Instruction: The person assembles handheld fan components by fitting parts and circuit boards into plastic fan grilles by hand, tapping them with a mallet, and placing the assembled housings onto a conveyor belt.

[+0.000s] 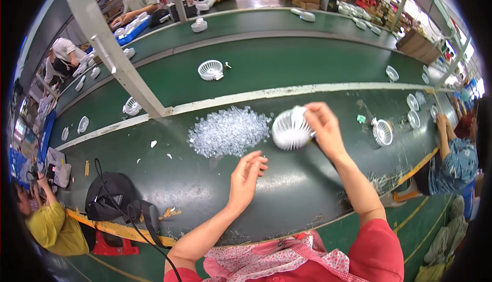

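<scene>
You held the white fan grille (290,130) beside the clear plastic pieces (228,131).
Your right hand (328,132) pinched its edge, apparently to leave the slats exposed; your left hand (246,177) hung near the heap, fingers curled, whether gripping anything unclear.

My worktop (189,179): dark green, scuffed. Heap of small clear pieces (230,131) just beyond my left hand (245,180); black bag (111,192) well to that hand's left, near the edge. Right of my right hand (326,131): small green scrap (361,119), then a white slotted cover (382,133)
</scene>
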Available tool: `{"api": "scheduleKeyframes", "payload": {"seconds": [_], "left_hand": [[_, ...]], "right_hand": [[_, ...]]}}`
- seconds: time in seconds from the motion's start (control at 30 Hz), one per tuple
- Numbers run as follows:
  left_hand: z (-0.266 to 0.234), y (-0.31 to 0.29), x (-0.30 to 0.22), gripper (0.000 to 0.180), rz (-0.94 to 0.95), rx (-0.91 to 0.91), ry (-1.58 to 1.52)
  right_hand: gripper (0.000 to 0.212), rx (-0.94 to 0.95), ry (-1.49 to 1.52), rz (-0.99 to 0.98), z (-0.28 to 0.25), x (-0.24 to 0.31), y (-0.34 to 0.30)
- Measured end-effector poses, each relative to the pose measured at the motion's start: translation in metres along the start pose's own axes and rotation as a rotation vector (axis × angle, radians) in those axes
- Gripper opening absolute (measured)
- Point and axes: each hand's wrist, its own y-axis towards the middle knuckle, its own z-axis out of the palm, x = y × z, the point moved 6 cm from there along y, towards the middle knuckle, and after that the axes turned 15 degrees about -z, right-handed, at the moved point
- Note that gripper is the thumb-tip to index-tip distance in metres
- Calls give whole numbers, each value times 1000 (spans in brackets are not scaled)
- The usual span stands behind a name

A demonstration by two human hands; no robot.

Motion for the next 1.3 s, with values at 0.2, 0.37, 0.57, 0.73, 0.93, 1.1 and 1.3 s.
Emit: {"api": "scheduleKeyframes", "payload": {"seconds": [0.2,0.37,0.57,0.73,0.93,1.1,1.3], "left_hand": [[14,-7,0,27,65,5,235],[6,-8,1,26,29,-4,250],[9,-6,5,25,26,21,274],[12,-4,5,27,45,49,275],[9,-15,-15,36,209,-63,409],[16,-54,-50,55,785,-321,951],[46,-60,-11,47,770,-15,1168]], "right_hand": [[25,-14,-767,-516,-11,-55,99],[44,296,-796,-622,101,-98,153],[46,527,-1072,-601,191,-145,175],[29,552,-1286,-612,182,-173,181],[31,459,-914,-799,134,-63,126],[36,554,-873,-872,93,64,-8],[51,796,-685,-444,57,59,-116]]}}
